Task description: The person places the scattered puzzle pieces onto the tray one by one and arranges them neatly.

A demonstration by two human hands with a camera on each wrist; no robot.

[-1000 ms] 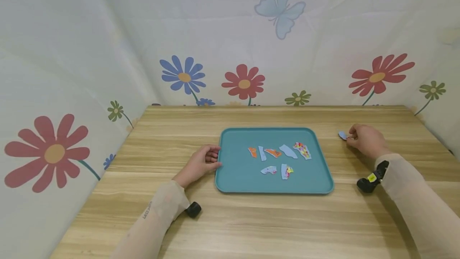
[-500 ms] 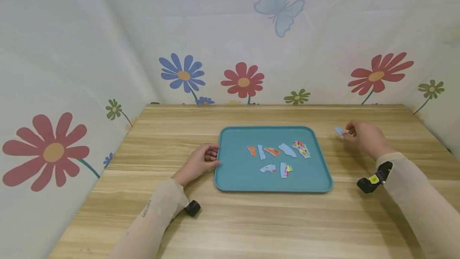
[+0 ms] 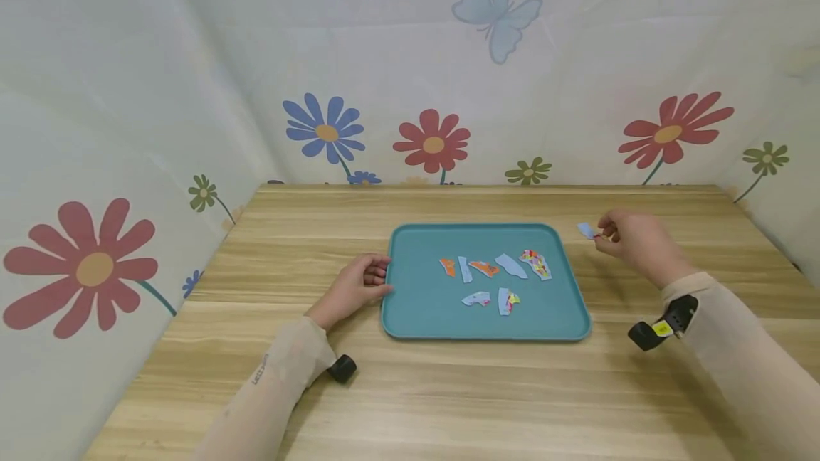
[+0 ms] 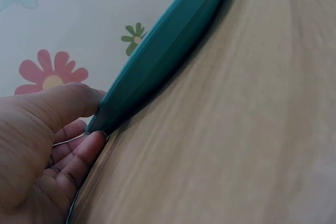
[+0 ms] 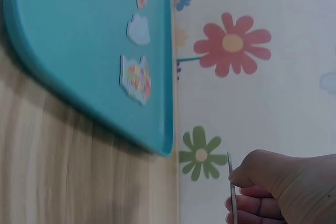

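Observation:
In the head view my right hand (image 3: 640,240) pinches a flat light-blue puzzle piece (image 3: 586,230) with a bit of red, just off the tray's right side. The right wrist view shows that piece (image 5: 232,187) edge-on between thumb and fingers. My left hand (image 3: 354,289) lies at the left side of a teal tray (image 3: 423,319). Its thumb and fingertips touch the rim (image 4: 152,61), with the fingers relaxed. On the tray lie several irregular puzzle pieces, among them an orange one (image 3: 483,269), a plain pale-blue one (image 3: 511,266) and a multicoloured one (image 3: 537,265).
The tray rests on a wood-grain table (image 3: 448,397). Behind and to the left hangs a white cloth (image 3: 384,34) printed with flowers and a butterfly. Each wrist bears a black camera (image 3: 648,335).
My right hand has moved left toward the tray, carrying the pinched puzzle piece, which now shows more of its blue face. My left hand and the pieces on the tray stay put.

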